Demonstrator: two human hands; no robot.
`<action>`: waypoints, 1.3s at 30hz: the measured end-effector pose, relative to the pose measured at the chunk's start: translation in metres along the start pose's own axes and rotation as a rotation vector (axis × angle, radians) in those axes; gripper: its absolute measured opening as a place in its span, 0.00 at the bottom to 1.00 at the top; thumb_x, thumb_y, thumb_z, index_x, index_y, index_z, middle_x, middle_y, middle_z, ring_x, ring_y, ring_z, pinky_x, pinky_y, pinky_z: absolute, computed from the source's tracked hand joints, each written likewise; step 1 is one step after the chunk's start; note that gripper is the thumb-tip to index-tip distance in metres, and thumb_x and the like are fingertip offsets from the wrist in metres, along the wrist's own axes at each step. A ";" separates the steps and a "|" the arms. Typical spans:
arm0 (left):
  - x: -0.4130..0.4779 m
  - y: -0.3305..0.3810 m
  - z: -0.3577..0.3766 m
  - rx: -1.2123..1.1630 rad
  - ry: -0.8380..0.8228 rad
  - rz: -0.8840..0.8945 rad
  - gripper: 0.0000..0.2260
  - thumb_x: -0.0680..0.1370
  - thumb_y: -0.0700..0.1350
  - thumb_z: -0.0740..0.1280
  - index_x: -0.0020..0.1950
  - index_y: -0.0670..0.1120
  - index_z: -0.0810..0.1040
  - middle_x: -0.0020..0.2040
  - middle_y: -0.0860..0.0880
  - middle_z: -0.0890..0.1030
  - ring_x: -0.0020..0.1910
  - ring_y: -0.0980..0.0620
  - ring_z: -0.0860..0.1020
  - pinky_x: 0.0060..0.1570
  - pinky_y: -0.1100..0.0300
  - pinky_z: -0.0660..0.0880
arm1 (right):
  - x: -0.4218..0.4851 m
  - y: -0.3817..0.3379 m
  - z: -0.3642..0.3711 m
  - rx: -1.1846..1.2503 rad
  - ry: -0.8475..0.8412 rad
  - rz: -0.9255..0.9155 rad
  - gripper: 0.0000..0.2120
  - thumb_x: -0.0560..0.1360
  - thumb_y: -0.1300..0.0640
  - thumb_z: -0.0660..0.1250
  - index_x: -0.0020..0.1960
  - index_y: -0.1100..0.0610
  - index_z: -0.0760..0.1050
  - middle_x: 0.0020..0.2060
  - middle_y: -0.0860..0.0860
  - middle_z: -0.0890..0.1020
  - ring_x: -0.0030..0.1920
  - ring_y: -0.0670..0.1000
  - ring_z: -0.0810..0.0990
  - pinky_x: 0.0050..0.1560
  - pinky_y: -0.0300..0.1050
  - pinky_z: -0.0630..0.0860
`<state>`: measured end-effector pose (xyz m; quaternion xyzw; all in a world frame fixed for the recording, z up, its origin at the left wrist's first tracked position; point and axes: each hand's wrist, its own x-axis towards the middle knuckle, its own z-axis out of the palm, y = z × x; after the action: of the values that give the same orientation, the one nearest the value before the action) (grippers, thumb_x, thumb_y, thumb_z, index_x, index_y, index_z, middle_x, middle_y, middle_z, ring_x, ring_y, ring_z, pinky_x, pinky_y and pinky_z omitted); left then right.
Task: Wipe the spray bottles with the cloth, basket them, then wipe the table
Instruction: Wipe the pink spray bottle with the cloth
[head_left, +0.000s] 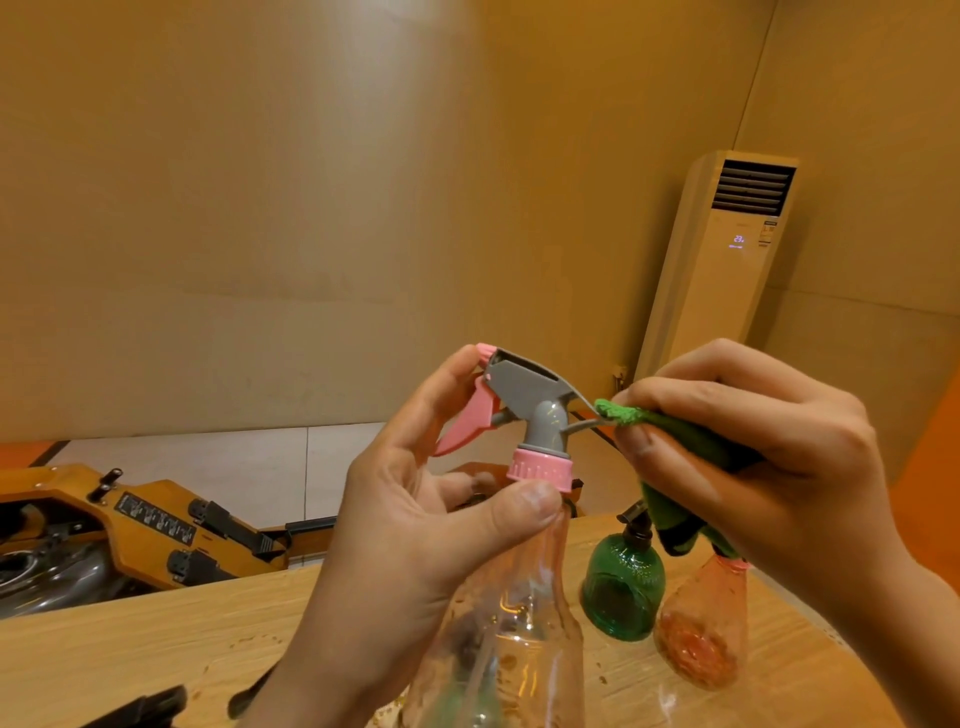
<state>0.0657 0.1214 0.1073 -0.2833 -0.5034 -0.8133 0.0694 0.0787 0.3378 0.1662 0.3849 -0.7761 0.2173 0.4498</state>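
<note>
Clear pink-tinted plastic spray bottle (519, 639) hangs above the wooden counter (130, 649) — the left hand (395, 535) grips its neck to steady it, so the right hand (769, 452), fingers pinching a green cloth (691, 441), can rub the grey sprayer head (524, 387).

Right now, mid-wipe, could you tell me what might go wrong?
1. The left hand holds the pink spray bottle at its neck, fingers close to the trigger; a squeeze might spray.
2. The cloth in the right hand trails a loose end by the green bottle and orange bottle; it might topple them.
</note>
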 end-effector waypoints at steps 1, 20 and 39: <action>0.000 0.000 0.000 0.005 0.002 -0.001 0.40 0.59 0.43 0.82 0.68 0.64 0.78 0.65 0.63 0.81 0.48 0.46 0.87 0.46 0.55 0.83 | 0.000 0.001 -0.001 0.009 -0.011 0.010 0.07 0.76 0.57 0.72 0.54 0.57 0.84 0.46 0.52 0.82 0.45 0.48 0.82 0.41 0.42 0.78; -0.007 0.002 0.012 0.243 0.084 0.080 0.41 0.66 0.33 0.79 0.70 0.66 0.73 0.50 0.75 0.81 0.50 0.60 0.86 0.42 0.67 0.81 | 0.007 -0.021 0.013 -0.223 -0.081 0.087 0.13 0.78 0.47 0.68 0.53 0.53 0.86 0.46 0.47 0.79 0.39 0.48 0.80 0.32 0.46 0.79; -0.006 -0.002 0.008 0.242 0.053 0.085 0.43 0.69 0.31 0.78 0.72 0.70 0.71 0.63 0.71 0.76 0.55 0.57 0.84 0.45 0.62 0.83 | 0.004 -0.020 0.012 -0.290 -0.097 0.053 0.13 0.79 0.50 0.66 0.54 0.56 0.85 0.47 0.50 0.79 0.37 0.51 0.81 0.30 0.50 0.80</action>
<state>0.0730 0.1286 0.1059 -0.2723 -0.5834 -0.7502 0.1508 0.0871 0.3157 0.1630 0.3053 -0.8302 0.0959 0.4565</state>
